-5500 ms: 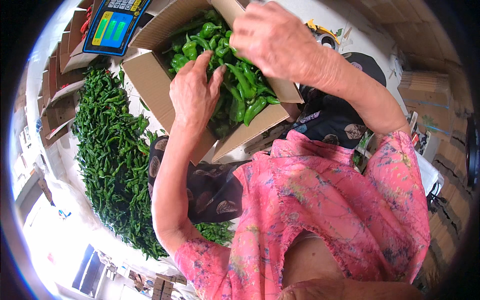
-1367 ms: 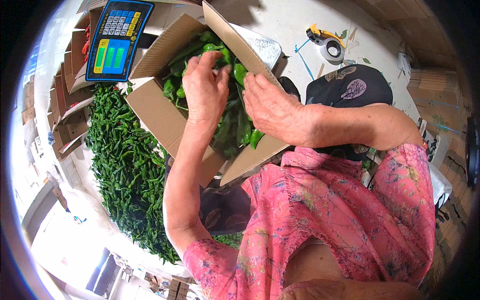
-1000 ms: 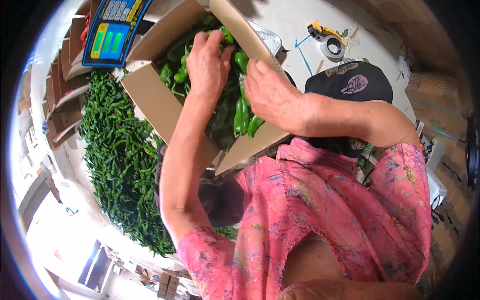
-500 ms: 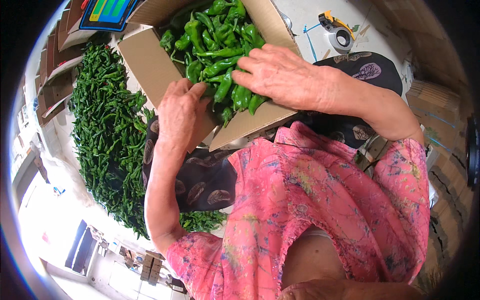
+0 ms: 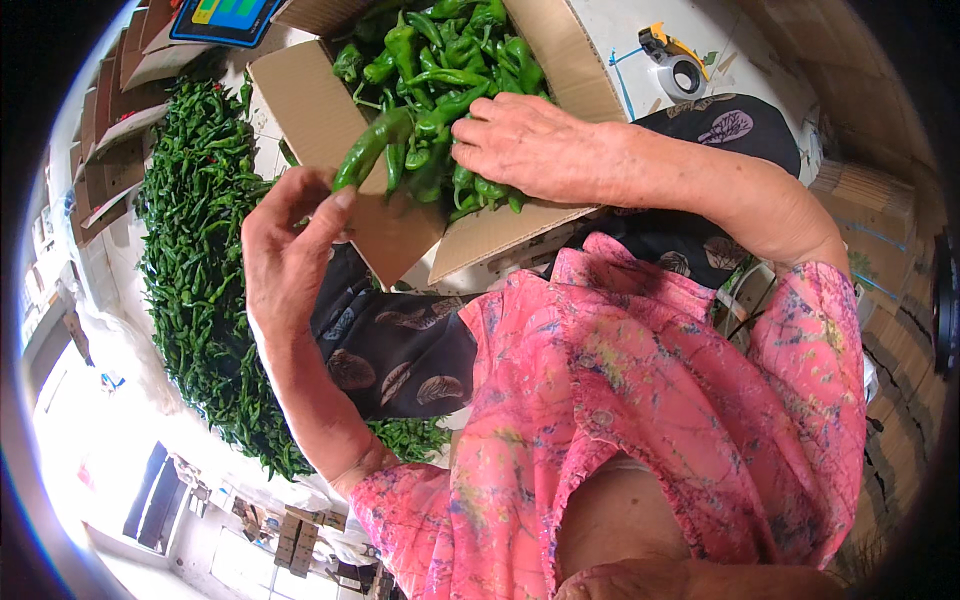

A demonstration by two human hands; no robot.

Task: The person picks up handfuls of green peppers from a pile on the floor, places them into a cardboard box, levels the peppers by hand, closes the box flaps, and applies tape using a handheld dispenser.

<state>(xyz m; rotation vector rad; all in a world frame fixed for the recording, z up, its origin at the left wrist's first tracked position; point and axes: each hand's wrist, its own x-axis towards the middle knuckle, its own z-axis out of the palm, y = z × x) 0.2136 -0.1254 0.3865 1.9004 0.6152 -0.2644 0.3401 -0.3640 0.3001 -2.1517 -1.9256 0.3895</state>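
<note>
A long green pepper (image 5: pixel 368 147) slants over the near left corner of the cardboard box (image 5: pixel 312 100). My left hand (image 5: pixel 290 235) pinches its lower end between thumb and fingers, just outside the box. My right hand (image 5: pixel 535 150) is inside the box's right side, its fingers bent down and pressed together on the green peppers (image 5: pixel 450 65) heaped there. The undersides of those fingers are hidden, so which peppers they grip is unclear. Near flaps of the box stand folded outward toward my lap.
A large pile of green peppers (image 5: pixel 200 270) covers the floor at left. Beyond it stand open cardboard boxes (image 5: pixel 115 140). A device with a coloured screen (image 5: pixel 225 18) is at the far left. A tape dispenser (image 5: pixel 680 72) lies at the far right, near flattened cardboard (image 5: pixel 865 215).
My left hand has drawn back left out of the box, bringing one pepper up by its end. My right hand has shifted slightly left over the heap.
</note>
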